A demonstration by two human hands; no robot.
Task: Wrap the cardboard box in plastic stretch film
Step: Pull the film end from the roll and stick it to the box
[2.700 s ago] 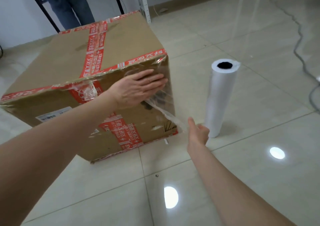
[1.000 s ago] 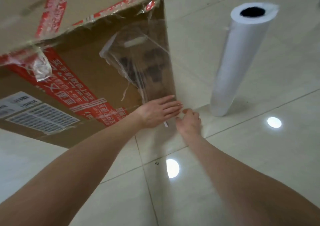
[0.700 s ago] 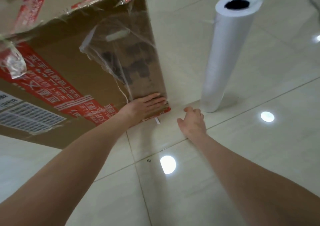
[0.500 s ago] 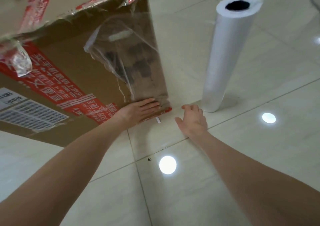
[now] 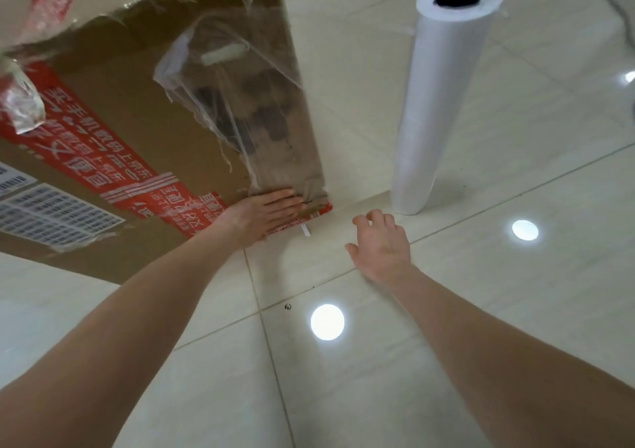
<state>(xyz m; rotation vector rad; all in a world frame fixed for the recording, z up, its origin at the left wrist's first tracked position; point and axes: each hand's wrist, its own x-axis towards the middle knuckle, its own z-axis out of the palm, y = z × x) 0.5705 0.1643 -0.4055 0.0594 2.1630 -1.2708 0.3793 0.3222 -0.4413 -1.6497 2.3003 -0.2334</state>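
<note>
View: head
Box [image 5: 137, 121]: at 10 o'clock, on the floor [image 5: 515, 310].
Film [image 5: 247, 103]: wrinkled patch clinging to the box's near corner, edges lifting.
Left hand [image 5: 264, 212]: flat, fingers together, pressing the film's lower end onto the box.
Right hand [image 5: 381, 244]: loosely curled, holding nothing, just short of the roll [image 5: 436, 103].
Roll: upright at 1 o'clock.
Risk: the small patch may peel off once released or tugged, and a careless reach could topple the roll.

The box [image 5: 137, 103] is matt brown cardboard crossed by shiny red tape [image 5: 86, 162]. Clear, wrinkled plastic film [image 5: 237, 103] clings glossily at its 3 o'clock edge. At 1 o'clock, the roll [image 5: 433, 103] looks smooth, milky plastic. The floor tiles [image 5: 515, 327] are polished and mirror-glossy.
</note>
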